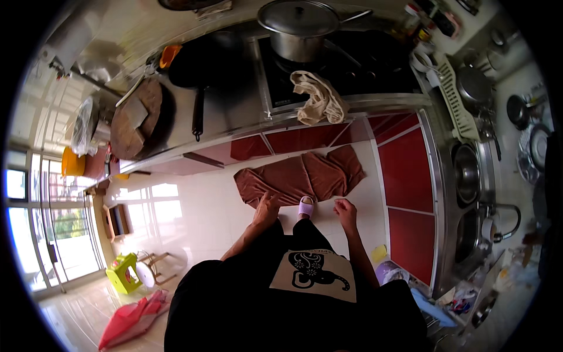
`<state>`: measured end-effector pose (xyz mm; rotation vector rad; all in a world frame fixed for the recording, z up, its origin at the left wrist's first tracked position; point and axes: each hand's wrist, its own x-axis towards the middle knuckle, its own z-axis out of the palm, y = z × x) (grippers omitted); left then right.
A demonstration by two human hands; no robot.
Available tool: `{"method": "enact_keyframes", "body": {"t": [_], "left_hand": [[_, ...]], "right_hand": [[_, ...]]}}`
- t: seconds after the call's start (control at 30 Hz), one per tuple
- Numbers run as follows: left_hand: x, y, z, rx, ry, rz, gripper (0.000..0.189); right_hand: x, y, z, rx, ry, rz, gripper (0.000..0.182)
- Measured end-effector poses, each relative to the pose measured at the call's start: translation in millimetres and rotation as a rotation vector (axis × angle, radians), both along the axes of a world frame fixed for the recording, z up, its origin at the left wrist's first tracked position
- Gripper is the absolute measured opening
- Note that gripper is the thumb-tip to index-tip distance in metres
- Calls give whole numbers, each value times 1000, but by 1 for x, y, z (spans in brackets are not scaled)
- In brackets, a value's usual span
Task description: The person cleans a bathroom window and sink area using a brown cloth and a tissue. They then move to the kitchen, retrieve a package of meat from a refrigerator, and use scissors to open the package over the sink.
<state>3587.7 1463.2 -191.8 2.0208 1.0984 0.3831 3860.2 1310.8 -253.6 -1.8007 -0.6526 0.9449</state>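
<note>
My left hand (266, 209) hangs at waist height with its fingers loosely apart, and no object shows in it. Across from it my right hand (346, 211) is curled into a loose fist, with nothing visible inside. Below both hands a rumpled brown cloth (281, 178) lies on the tiled floor along the base cabinets. One foot in a pink slipper (306, 207) stands at its near edge. Ahead, a crumpled beige rag (320, 101) drapes over the front edge of the cooktop (281, 94). A lidded steel pot (297, 44) stands on the cooktop.
On the left counter are a black wok (199, 110) with its handle jutting forward and a round wooden chopping board (121, 141) carrying a cleaver (137, 113). A steel sink (467, 174) and dish rack (455, 99) line the right. A stool (146, 273) and red bag (132, 317) sit behind left.
</note>
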Motion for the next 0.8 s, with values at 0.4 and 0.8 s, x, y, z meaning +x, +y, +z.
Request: {"method": "enact_keyframes", "body": {"t": [0.4, 0.8], "left_hand": [[18, -16, 112, -73, -75, -359, 9], [125, -277, 176, 402, -590, -1514, 40]], "right_hand": [[-147, -51, 135, 122, 87, -101, 75], [-151, -228, 204, 866, 519, -715, 45]]}}
